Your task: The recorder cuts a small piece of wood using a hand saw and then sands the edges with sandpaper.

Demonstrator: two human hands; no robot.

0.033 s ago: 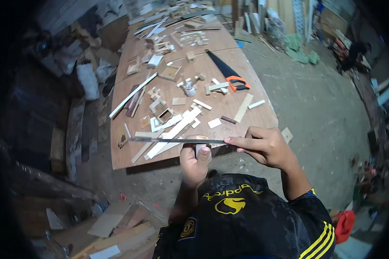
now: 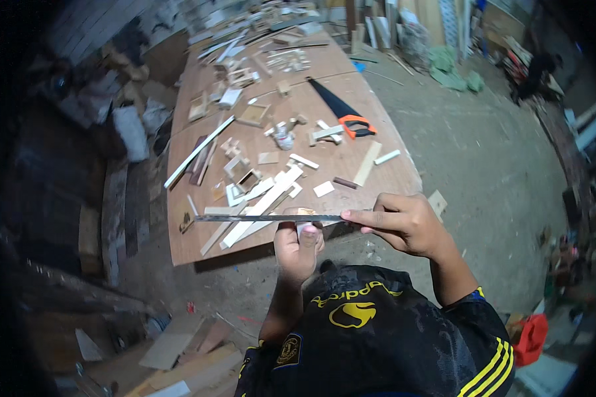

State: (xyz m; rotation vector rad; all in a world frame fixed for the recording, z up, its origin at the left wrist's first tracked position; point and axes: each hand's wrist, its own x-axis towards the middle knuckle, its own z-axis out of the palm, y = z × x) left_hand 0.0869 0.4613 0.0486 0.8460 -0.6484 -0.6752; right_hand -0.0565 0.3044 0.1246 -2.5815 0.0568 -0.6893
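My right hand (image 2: 404,225) pinches the right end of a long, thin, dark metal blade (image 2: 265,218), seen nearly edge-on. It lies level in front of me, above the near edge of the table; whether it is a saw blade or a file I cannot tell. My left hand (image 2: 298,250) is closed, thumb up, just beneath the blade's middle. A small pale wooden piece (image 2: 304,225) shows between its fingers, mostly hidden by them and the blade. Blade and piece look to be touching.
The wooden table (image 2: 198,245) carries pale wood strips (image 2: 265,205), small box frames (image 2: 245,175), a small clear bottle (image 2: 284,137) and a handsaw (image 2: 341,109) with an orange and black handle. Offcuts (image 2: 172,344) lie at lower left, and a red cloth-like thing (image 2: 531,339) at lower right.
The blade's left tip sits slightly lower, so it looks more level. The table and its things have shifted a little leftward in view. Both hands keep their holds.
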